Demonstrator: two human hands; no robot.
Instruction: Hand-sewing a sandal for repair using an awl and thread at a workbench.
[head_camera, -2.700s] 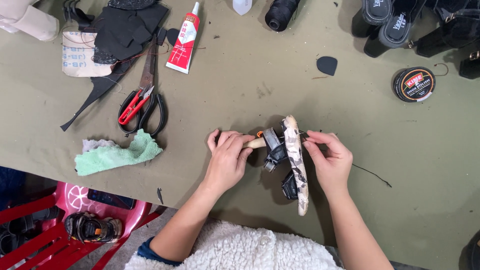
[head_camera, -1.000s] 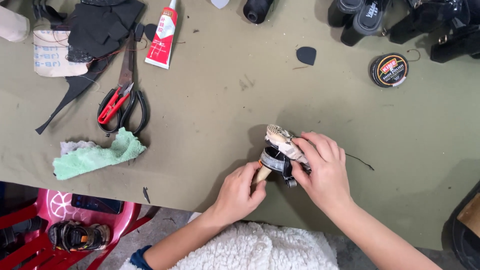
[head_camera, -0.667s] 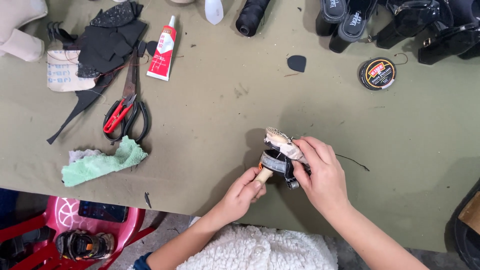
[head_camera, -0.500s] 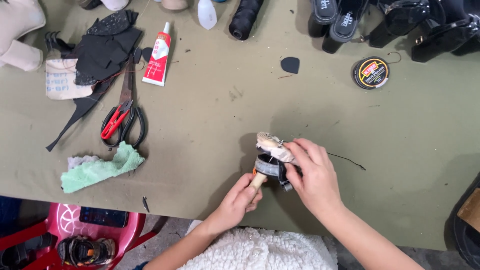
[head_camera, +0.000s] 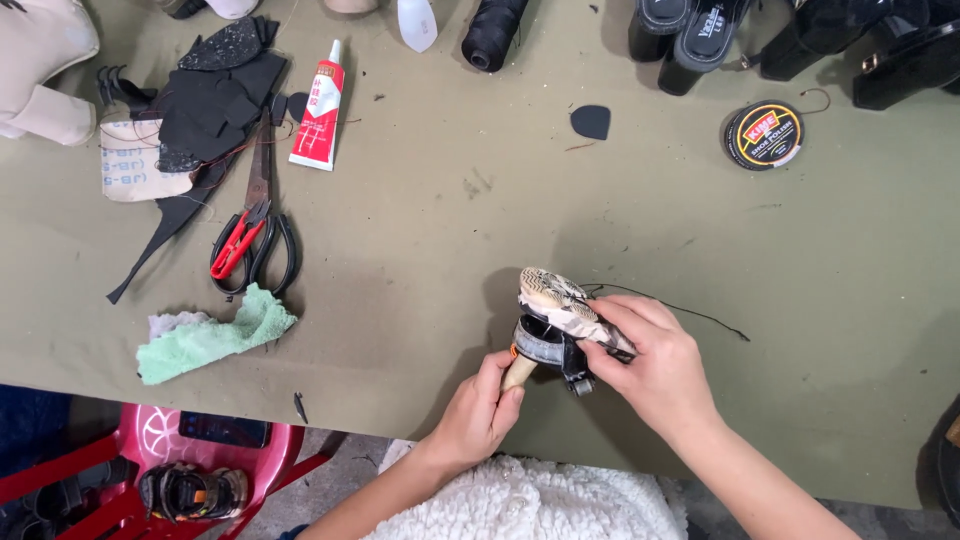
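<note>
My right hand grips a sandal with a pale patterned sole and black straps, held on edge near the table's front edge. My left hand is closed around a wooden-handled tool whose tip goes in among the black straps. A thin dark thread trails from the sandal to the right across the olive table cloth.
Scissors with red and black handles, a green cloth, a glue tube, black material pieces, a black thread spool, a round polish tin and dark shoes lie on the table. A red plastic stool stands below.
The sandal went from lying lengthwise between both hands to being held on edge. My left hand dropped under it with the tool. The camera view drifted slightly.
</note>
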